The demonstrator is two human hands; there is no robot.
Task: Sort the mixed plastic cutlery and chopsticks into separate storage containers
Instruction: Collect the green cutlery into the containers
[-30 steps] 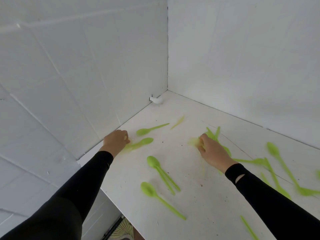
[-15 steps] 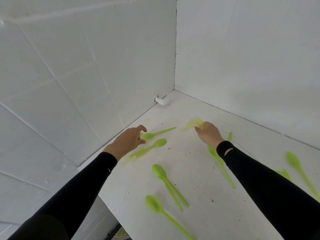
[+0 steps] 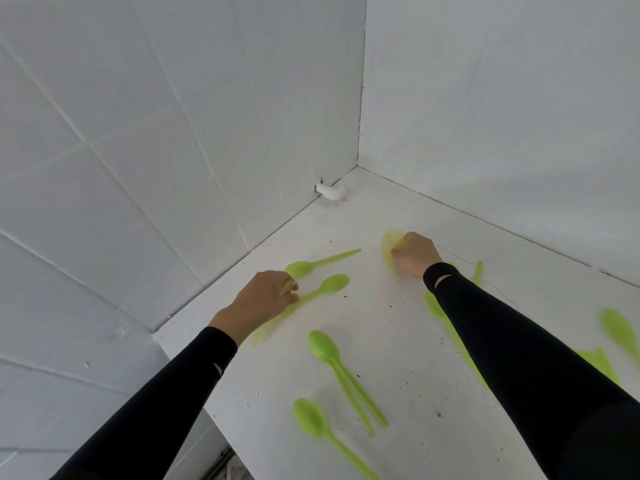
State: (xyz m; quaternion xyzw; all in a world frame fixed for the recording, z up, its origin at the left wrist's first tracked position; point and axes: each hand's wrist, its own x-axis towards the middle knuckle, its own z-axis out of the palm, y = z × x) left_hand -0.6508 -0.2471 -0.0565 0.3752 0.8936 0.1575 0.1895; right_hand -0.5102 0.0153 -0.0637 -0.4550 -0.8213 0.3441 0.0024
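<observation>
Found no storage containers in view and no chopsticks; judged the sort barely begun, with nothing visibly binned and green cutlery loose across the table [image 3: 398, 344]. Took the white lump [image 3: 331, 192] at the foot of the wall corner as landmark. Noted the right hand [image 3: 415, 254] closest to the white lump, just toward the wearer and to the right of it, with fingers curled round a blurred green bundle [image 3: 390, 249]; could not tell spoons from forks in it. Noted the left hand [image 3: 263, 299] farther from the white lump, toward the wearer and to the left of it, with fingers curled and pinching the handle of a held spoon [image 3: 333, 284], bowl end toward the lump. Marked a far spoon [image 3: 313, 266] lying flat between that hand and the white lump, with its bowl just beside the knuckles, apparently ungripped. Logged more outside either grip: paired spoons [image 3: 325, 348] and a lone spoon [image 3: 311, 419] well away from the white lump toward the wearer, pieces partly hidden under the right sleeve [image 3: 519, 341], and an edge spoon [image 3: 620, 330] blurred at the far right. Reckoned gathering under way, with every drop into a container left to do.
</observation>
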